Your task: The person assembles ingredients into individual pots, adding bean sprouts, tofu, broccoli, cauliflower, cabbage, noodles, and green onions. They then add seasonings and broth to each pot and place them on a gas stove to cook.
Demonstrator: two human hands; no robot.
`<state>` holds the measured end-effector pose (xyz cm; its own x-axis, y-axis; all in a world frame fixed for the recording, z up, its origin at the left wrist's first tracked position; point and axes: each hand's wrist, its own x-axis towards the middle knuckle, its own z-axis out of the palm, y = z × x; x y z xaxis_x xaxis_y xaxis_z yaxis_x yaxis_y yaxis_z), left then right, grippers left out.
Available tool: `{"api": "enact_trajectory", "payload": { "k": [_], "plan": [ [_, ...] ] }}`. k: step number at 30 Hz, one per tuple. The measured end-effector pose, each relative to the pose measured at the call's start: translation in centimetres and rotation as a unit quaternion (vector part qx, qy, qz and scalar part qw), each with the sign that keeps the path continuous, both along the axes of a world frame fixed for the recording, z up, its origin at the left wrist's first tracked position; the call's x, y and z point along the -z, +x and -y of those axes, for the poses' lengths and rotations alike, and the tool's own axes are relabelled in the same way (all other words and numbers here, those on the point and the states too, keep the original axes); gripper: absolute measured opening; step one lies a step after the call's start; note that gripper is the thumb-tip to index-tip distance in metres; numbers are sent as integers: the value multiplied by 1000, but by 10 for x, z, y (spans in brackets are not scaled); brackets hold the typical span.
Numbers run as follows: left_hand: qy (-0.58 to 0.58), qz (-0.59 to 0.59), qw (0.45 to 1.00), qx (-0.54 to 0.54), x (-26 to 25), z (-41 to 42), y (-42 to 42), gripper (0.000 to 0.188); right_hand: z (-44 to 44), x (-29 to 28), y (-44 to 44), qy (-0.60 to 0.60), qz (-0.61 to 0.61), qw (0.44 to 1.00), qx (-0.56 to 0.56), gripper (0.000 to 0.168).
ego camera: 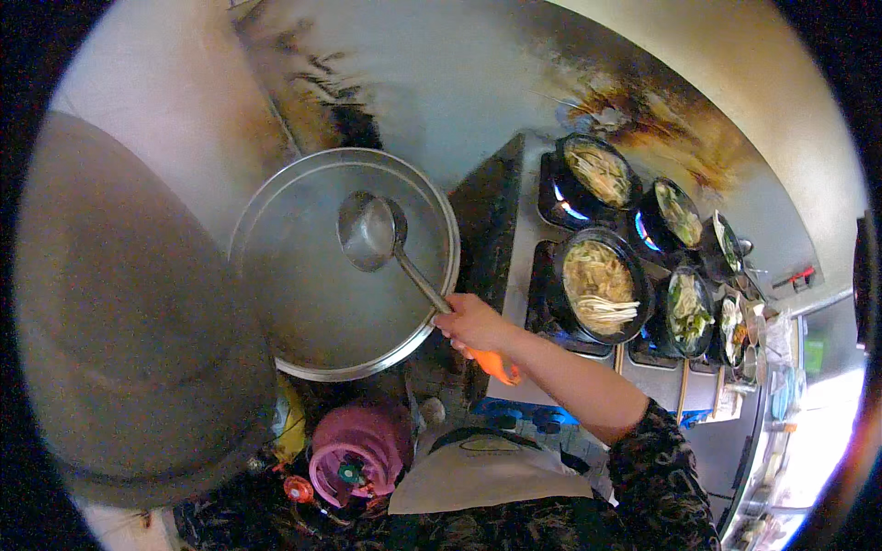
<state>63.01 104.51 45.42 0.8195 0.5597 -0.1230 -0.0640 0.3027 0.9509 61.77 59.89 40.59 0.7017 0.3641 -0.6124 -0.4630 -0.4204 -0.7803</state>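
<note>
My right hand (475, 324) grips the handle of a large metal ladle (420, 279), with orange material showing below the fist. The ladle's bowl (365, 231) is over a wide stockpot (365, 375); its inside looks pale and hazy, so I cannot tell whether the bowl touches liquid. A large grey rounded metal piece, seemingly the pot's lid (145, 317), stands tilted at the left and covers part of the pot's left side. My left hand is out of view.
Right of the stockpot, a gas stove (506, 296) carries several black bowls, including a near one (603, 286) with noodles or sliced strips. Blue flames (568, 210) burn under the far ones. A pink gas cylinder (362, 448) stands below the stockpot. Behind is a scorched metal wall (448, 82).
</note>
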Motion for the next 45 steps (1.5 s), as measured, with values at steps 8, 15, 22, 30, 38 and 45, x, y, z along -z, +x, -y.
{"api": "enact_trajectory", "payload": {
  "k": [8, 15, 22, 30, 38, 45],
  "plan": [
    [36, -5, 997, -64, 5, -7, -80, 43, -67, 68, 7, -349, 265, 869, -231, 29],
    [52, -16, 996, -69, 12, -7, -88, 42, -80, 72, 2, 114, -222, 968, 28, 14],
    [90, -39, 994, -44, 25, 3, -56, 42, -11, -29, -16, 226, -283, 927, 97, 13],
    [345, -193, 918, 15, 58, 25, 8, 39, 86, -158, -56, 317, -193, 915, 157, 28],
    [523, -181, 825, 114, 166, 21, 76, 48, 163, -231, -116, 391, -25, 851, 349, 43],
    [642, -202, 723, 154, 218, 19, 120, 45, 219, -251, -179, 470, 71, 742, 473, 46]
  ]
}}
